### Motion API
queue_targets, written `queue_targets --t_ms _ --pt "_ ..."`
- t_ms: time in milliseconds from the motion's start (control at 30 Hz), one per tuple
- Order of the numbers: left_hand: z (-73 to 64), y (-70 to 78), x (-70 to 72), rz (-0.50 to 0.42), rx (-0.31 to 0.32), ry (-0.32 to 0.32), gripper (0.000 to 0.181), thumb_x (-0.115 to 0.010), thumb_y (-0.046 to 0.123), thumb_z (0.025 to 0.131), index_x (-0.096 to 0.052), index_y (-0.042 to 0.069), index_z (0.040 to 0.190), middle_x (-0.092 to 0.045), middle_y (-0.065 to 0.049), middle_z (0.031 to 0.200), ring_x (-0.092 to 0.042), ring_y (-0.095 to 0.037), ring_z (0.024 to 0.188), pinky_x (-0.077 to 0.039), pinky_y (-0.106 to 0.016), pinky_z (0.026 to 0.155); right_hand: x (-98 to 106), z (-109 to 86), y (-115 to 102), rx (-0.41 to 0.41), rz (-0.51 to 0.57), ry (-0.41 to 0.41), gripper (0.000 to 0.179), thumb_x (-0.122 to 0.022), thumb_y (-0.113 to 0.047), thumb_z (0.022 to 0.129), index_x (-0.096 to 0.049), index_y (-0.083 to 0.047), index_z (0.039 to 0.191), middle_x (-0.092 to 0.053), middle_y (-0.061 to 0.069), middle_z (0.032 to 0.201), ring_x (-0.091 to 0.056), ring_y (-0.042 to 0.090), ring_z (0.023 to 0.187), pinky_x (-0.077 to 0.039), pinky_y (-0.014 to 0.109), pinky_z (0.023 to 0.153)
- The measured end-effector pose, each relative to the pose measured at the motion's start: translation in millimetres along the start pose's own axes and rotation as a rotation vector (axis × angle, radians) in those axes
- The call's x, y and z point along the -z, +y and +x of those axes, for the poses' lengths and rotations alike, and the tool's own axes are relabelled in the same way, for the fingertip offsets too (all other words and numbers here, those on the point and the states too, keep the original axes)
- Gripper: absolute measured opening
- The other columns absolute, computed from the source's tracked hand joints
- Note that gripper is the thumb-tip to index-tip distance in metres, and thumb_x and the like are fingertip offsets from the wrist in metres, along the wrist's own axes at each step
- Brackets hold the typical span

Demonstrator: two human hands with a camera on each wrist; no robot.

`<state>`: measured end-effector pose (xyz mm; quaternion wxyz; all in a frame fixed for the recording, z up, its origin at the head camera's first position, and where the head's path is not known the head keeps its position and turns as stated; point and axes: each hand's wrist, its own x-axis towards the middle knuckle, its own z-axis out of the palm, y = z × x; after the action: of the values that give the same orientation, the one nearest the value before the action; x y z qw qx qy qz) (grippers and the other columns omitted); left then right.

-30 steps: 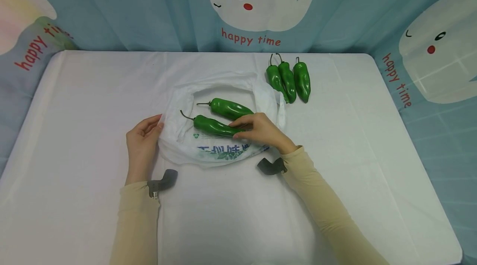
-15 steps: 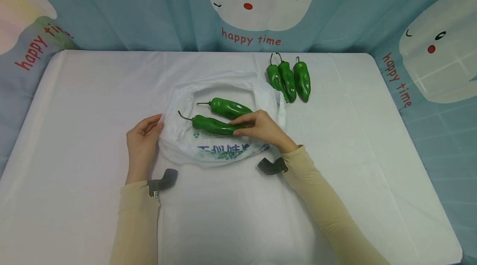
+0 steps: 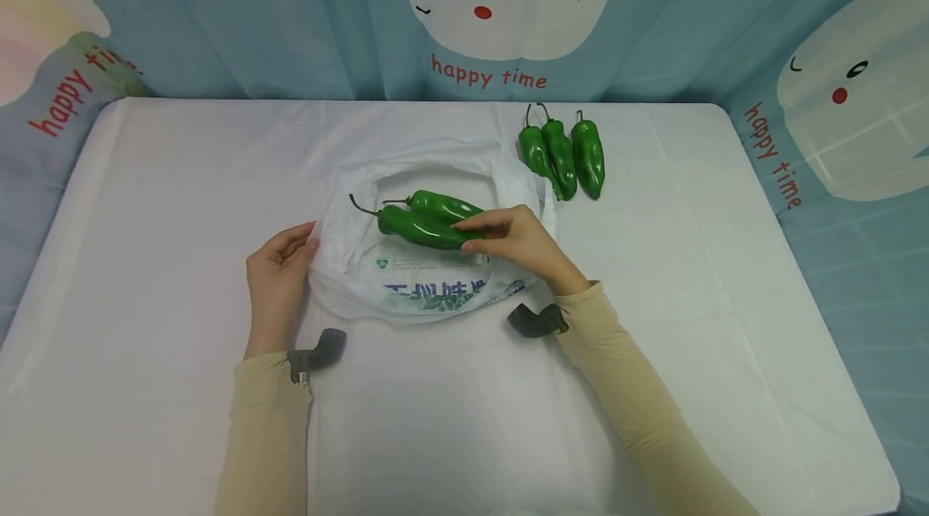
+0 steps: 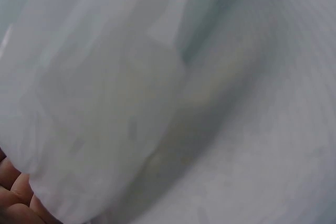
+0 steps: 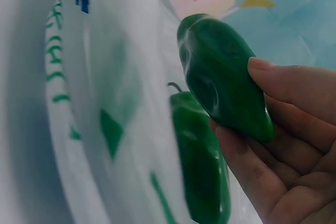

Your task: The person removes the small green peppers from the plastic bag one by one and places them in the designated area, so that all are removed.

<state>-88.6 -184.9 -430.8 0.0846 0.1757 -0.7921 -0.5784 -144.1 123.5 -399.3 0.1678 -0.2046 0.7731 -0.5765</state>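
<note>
My right hand (image 3: 518, 242) pinches a long green chili pepper (image 3: 417, 227) between thumb and fingers near its pointed end. In the right wrist view, the held pepper (image 5: 220, 72) hangs clear above a second green pepper (image 5: 202, 156). That second pepper (image 3: 435, 203) lies inside the opening of a white plastic bag (image 3: 517, 185), partly hidden behind the first one. The held pepper's curved stem points left. At the bag's left rim, my left hand (image 3: 279, 274) pinches the thin plastic. Only some fingers (image 4: 21, 198) and the blurred bag (image 4: 105, 103) show in the left wrist view.
Beyond the bag's far right corner lie three more green peppers (image 3: 559, 157), side by side on the white-covered table (image 3: 689, 274). A blue curtain (image 3: 319, 16) with cartoon whales borders the table. A black wrist mount (image 3: 537, 321) sits by each sleeve cuff.
My right hand has moved the held pepper away from me and slightly right, so it now overlaps the other one in the head view. My left hand has stayed put.
</note>
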Motion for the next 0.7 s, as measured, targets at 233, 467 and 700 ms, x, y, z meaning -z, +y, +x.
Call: queue_targets --t_ms 233,467,700 --pt "0.7 -0.8 -0.1 -0.008 0.000 0.003 0.027 -0.061 0.009 0.092 -0.065 0.002 0.118 -0.066 -0.011 0.107 -0.063 -0.006 0.092 -0.047 -0.010 0.076 7 -1.8 -5 -0.005 -0.027 0.040 0.028 -0.075 -0.006 0.079 -0.071 0.000 0.106 -0.070 0.009 0.100 -0.065 0.014 0.078 -0.052 0.024 0.067" --pt "0.8 -1.4 -0.5 -0.004 0.009 0.000 0.027 -0.061 0.010 0.092 -0.065 0.003 0.118 -0.066 -0.011 0.108 -0.063 -0.006 0.092 -0.048 -0.010 0.076 15 -3.2 -6 -0.004 -0.028 0.085 0.029 -0.075 -0.006 0.080 -0.070 0.000 0.108 -0.069 0.010 0.106 -0.065 0.016 0.088 -0.053 0.026 0.073" --pt "1.0 -1.6 -0.2 -0.012 0.010 -0.003 0.027 -0.061 0.010 0.092 -0.065 0.003 0.118 -0.066 -0.012 0.109 -0.063 -0.004 0.092 -0.048 -0.010 0.076 25 -4.6 -6 0.049 -0.015 0.143 0.028 -0.073 -0.002 0.081 -0.069 0.002 0.108 -0.067 0.012 0.110 -0.065 0.017 0.095 -0.053 0.027 0.080"
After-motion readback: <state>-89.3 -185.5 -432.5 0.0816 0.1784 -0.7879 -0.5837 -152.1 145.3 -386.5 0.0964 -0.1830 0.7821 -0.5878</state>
